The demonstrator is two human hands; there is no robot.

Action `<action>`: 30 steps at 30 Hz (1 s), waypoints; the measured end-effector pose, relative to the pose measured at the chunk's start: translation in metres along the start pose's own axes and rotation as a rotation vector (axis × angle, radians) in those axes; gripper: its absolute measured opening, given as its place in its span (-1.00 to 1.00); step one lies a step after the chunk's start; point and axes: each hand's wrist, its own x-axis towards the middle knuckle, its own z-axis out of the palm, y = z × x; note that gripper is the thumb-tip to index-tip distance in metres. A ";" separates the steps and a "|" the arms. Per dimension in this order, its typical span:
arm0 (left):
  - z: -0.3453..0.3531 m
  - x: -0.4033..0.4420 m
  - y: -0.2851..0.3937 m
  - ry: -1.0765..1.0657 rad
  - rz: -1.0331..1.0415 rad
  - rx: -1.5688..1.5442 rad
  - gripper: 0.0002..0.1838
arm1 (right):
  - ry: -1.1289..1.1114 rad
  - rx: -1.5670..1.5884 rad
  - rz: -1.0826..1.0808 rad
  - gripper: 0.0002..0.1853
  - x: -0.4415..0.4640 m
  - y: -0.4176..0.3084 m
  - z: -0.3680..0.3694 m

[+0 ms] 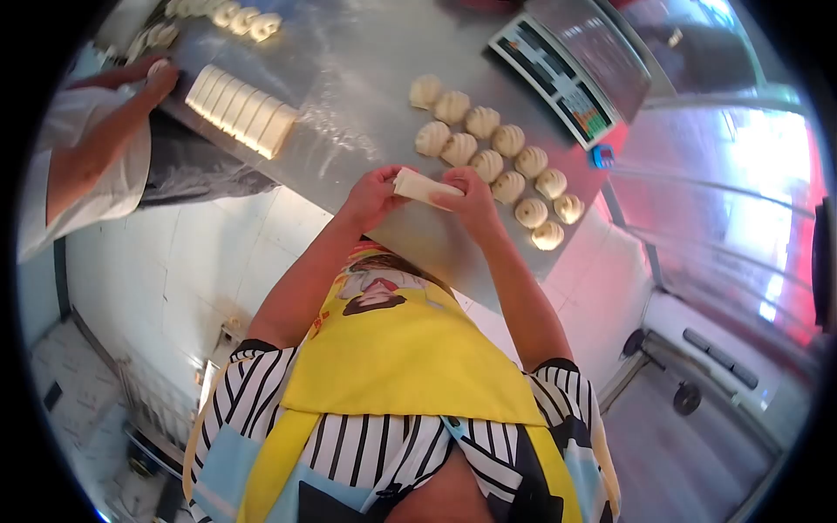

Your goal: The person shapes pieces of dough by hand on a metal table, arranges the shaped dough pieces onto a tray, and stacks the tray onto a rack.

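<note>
A pale strip of dough [422, 188] is held between my two hands over the near edge of the metal table [349, 96]. My left hand [375, 197] pinches its left end, and my right hand [472, 197] grips its right end. Several twisted, rounded dough pieces [486, 166] lie in rows just beyond and to the right of my right hand. Farther left on the table is a row of cut dough strips [240, 109], side by side and apart from my hands.
A co-worker's hands [159, 77] are at the table's left edge, near more shaped dough [228, 17] at the top left. A scale [554, 80] stands at the back right, with a small blue device [602, 156] by its corner.
</note>
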 end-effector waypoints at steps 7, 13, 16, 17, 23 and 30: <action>0.063 -0.003 -0.032 -0.168 -0.097 0.029 -0.66 | 0.312 0.187 0.102 -0.59 -0.052 0.029 -0.032; 0.082 0.005 -0.062 0.096 -0.054 0.419 -0.67 | 0.327 -0.346 -0.274 -0.54 -0.083 0.029 -0.037; 0.083 0.005 -0.056 0.018 -0.302 0.127 -0.66 | 0.163 -0.710 -0.477 -0.56 -0.095 0.031 -0.049; 0.086 0.004 -0.055 0.029 -0.327 0.139 -0.65 | 0.092 -0.787 -0.502 -0.57 -0.095 0.034 -0.055; 0.093 0.006 -0.068 -0.036 -0.073 0.692 -0.68 | 0.321 -0.797 -0.692 -0.58 -0.095 0.050 -0.076; 0.087 0.012 -0.074 -0.038 0.315 1.182 -0.74 | 0.083 0.439 0.138 -0.66 -0.110 0.037 -0.066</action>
